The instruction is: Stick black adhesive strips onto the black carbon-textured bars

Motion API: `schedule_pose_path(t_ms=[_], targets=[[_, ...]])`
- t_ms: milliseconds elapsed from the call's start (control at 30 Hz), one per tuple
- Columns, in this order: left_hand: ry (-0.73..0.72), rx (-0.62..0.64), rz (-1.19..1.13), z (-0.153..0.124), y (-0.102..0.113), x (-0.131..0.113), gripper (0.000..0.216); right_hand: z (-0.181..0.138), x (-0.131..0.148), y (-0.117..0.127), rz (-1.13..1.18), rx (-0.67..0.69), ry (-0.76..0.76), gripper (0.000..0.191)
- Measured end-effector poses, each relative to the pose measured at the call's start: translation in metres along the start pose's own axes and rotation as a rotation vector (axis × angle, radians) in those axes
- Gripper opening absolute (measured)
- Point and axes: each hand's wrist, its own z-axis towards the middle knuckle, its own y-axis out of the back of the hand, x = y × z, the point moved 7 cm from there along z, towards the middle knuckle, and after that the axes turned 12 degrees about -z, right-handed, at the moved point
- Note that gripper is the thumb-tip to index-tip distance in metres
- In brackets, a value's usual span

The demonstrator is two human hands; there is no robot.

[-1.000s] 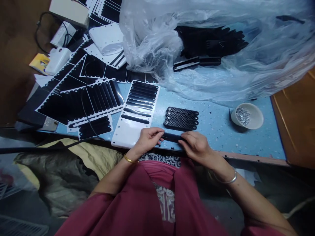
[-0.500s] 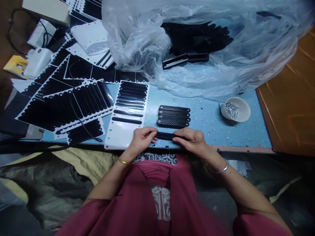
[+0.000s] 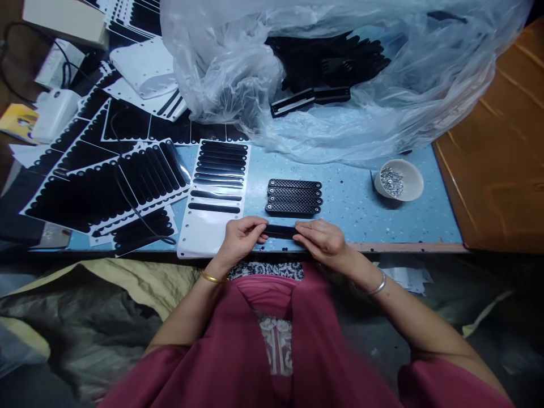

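A long black strip piece (image 3: pixel 280 231) lies at the front edge of the blue table (image 3: pixel 352 218). My left hand (image 3: pixel 241 238) pinches its left end and my right hand (image 3: pixel 321 241) presses on its right end, fingers closed. Just behind it sits a neat row of several black textured bars (image 3: pixel 294 198). To the left lies a white backing sheet (image 3: pixel 212 218) with black strips stuck on its upper part and its lower part bare.
Many sheets of black strips (image 3: pixel 106 175) cover the table's left side, with a black cable across them. A big clear plastic bag (image 3: pixel 348 73) holding black parts fills the back. A small white bowl of metal bits (image 3: pixel 398 180) stands at right, next to an orange surface (image 3: pixel 497 141).
The view has shifted, so everything sits further left and higher in the picture. Both hands stay on the black strip piece, working along it.
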Motion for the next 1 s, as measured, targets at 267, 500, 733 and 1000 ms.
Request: schedule_pose_path(t_ms=[267, 500, 733, 1000], targets=[[-0.001, 0.013, 0.028, 0.001, -0.001, -0.003, 0.028, 0.001, -0.006, -0.002, 0.066, 0.054, -0.044, 0.017], [-0.005, 0.028, 0.037, 0.0, -0.002, -0.005, 0.028, 0.004, -0.015, -0.003, 0.197, 0.054, -0.19, 0.012], [-0.009, 0.02, 0.03, 0.001, 0.0, -0.003, 0.029, -0.003, -0.019, -0.006, 0.225, -0.031, -0.283, 0.01], [0.007, 0.006, 0.014, 0.002, 0.0, -0.001, 0.027, -0.009, -0.027, -0.001, 0.265, 0.026, -0.286, 0.016]])
